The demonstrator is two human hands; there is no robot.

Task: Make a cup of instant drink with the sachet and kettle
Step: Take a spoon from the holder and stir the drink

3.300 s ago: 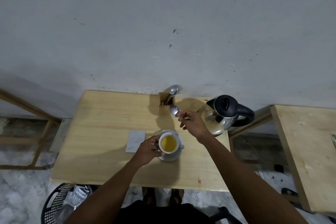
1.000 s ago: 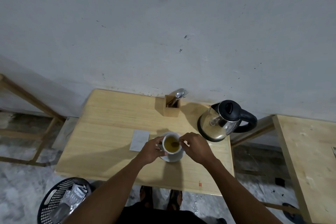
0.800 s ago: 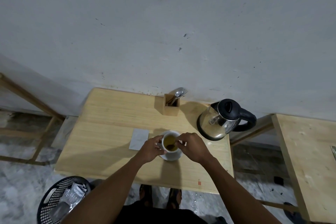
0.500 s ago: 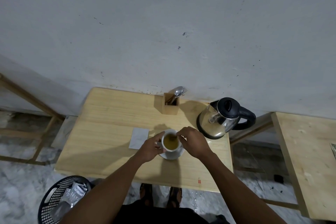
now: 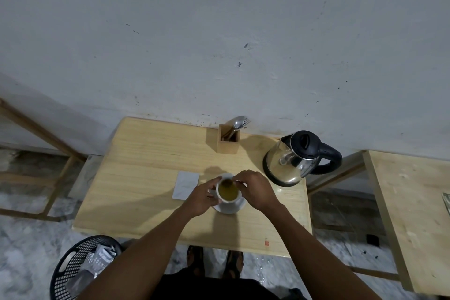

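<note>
From the head view, a white cup (image 5: 228, 192) of yellow-green drink stands on a saucer (image 5: 229, 207) near the middle of the tabletop (image 5: 136, 192), toward its front edge. The left hand (image 5: 201, 198) is wrapped around the cup's side, and the right hand (image 5: 255, 190) pinches a spoon (image 5: 227, 181) whose bowl dips into the drink. A sachet (image 5: 185, 185) lies flat just left of the cup, the kettle (image 5: 295, 157) stands at the back right corner, and a wooden cutlery holder (image 5: 229, 139) sits at the back edge.

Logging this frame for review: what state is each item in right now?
cup: on saucer, holding yellowish drink
spoon: dipped in cup
left hand: gripping cup
right hand: pinching spoon
kettle: upright, lid shut
sachet: flat on table
</note>
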